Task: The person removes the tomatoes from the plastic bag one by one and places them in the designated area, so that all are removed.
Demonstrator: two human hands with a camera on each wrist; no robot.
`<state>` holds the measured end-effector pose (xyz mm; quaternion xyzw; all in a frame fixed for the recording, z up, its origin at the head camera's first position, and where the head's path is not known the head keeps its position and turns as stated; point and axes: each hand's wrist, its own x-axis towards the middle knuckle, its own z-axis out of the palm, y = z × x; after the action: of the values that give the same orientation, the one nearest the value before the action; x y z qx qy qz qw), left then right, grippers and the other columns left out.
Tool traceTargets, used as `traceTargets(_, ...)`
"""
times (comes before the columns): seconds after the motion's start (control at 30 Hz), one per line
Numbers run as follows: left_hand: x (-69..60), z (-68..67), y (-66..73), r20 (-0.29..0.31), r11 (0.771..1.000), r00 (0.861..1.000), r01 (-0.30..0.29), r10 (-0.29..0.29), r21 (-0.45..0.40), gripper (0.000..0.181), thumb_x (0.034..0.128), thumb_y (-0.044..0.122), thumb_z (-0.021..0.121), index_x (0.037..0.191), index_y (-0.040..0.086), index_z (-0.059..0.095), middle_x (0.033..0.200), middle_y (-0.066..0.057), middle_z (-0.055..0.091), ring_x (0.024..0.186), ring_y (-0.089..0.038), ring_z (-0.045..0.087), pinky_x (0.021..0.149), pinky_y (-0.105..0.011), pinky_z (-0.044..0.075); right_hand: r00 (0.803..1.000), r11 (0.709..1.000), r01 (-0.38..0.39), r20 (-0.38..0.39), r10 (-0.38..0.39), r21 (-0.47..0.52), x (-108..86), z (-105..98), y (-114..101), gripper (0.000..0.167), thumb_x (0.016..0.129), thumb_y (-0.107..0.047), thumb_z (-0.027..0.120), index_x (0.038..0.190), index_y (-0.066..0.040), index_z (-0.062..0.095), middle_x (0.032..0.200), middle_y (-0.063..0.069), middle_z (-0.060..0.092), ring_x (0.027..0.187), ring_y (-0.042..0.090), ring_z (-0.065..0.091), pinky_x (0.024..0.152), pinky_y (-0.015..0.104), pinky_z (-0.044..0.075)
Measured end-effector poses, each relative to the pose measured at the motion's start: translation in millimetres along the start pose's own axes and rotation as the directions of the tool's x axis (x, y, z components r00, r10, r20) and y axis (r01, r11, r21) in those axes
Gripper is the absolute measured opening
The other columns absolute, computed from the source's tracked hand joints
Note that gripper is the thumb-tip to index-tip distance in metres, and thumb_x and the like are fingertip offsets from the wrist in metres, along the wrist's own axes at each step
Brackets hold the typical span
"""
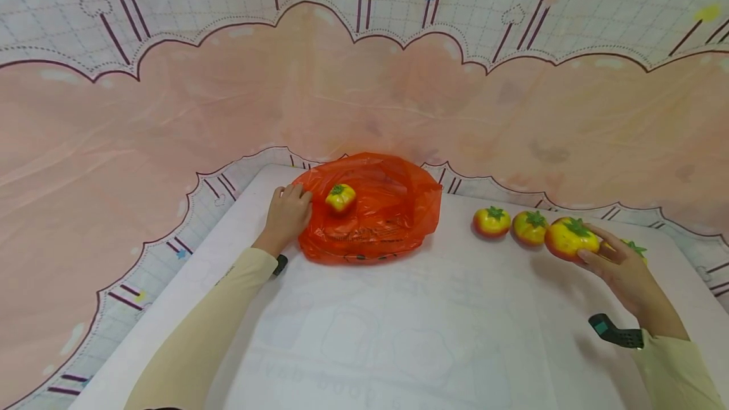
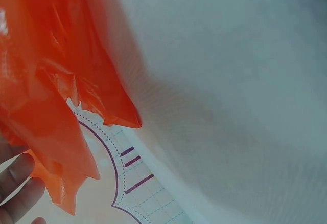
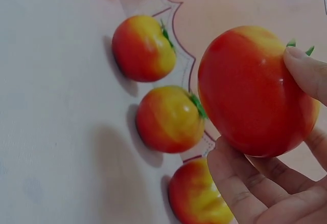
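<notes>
In the head view an orange-red plastic bag [image 1: 393,220] lies spread with its mouth open, and one red-yellow tomato [image 1: 340,198] is inside near the left. My left hand [image 1: 289,214] holds the bag's left edge; its fingertips [image 2: 23,175] show beside the crumpled plastic in the left wrist view. At the right, my right hand [image 1: 617,264] grips a tomato [image 3: 250,96] between thumb and fingers, raised off the table. Close to it stand a tomato [image 1: 492,223] and a second tomato [image 1: 531,228]; another tomato [image 1: 636,248] is partly hidden behind the hand.
The white table [image 1: 398,334] runs beneath everything. Behind it hangs a pink patterned cloth [image 1: 364,106], which also borders the table's left and back edges. A dark band [image 1: 615,332] sits on the right wrist.
</notes>
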<state>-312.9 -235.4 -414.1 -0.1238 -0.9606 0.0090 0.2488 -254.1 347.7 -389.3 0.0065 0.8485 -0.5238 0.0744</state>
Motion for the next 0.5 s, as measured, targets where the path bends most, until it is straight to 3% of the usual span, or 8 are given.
traceTargets(0.2, -0.2, 0.1, 0.0, 0.006, 1.000, 1.000, 0.004, -0.004, -0.001, 0.020, 0.0873, 0.016, 0.061, 0.101, 0.002, 0.064, 0.101, -0.018, 0.061, 0.100, -0.034, 0.056, 0.095, -0.051, 0.044, 1.000, 1.000, 0.003, 0.011, -0.003, 0.005, 2.0, -3.8, 6.3, 0.065, 0.095, -0.032, 0.051, 0.150, -0.035, 0.015, 0.158, 0.010, 0.001, 0.125, 0.027, 0.027, 0.077, 0.007, 0.049)
traceTargets(0.4, -0.5, 0.6, -0.4, 0.002, 1.000, 1.000, 0.001, -0.001, 0.004, 0.020, 0.0873, 0.016, 0.061, 0.101, 0.002, 0.064, 0.101, -0.017, 0.061, 0.100, -0.034, 0.056, 0.095, -0.050, 0.044, 1.000, 1.000, 0.014, 0.008, -0.013, -0.005, 4.1, -7.5, 12.2, 0.066, 0.095, -0.030, 0.052, 0.150, -0.034, 0.015, 0.158, 0.007, 0.001, 0.119, 0.012, 0.031, 0.078, 0.005, 0.048)
traceTargets(0.5, -0.6, 0.1, -0.2, 0.005, 1.000, 1.000, 0.001, -0.002, 0.006, 0.020, 0.0872, 0.016, 0.061, 0.101, 0.002, 0.064, 0.102, -0.017, 0.061, 0.101, -0.034, 0.056, 0.095, -0.050, 0.044, 1.000, 1.000, 0.003, 0.008, -0.003, -0.004, 5.5, -9.4, 14.9, 0.067, 0.095, -0.031, 0.053, 0.150, -0.035, 0.014, 0.158, 0.007, 0.000, 0.121, 0.014, 0.031, 0.078, 0.005, 0.048)
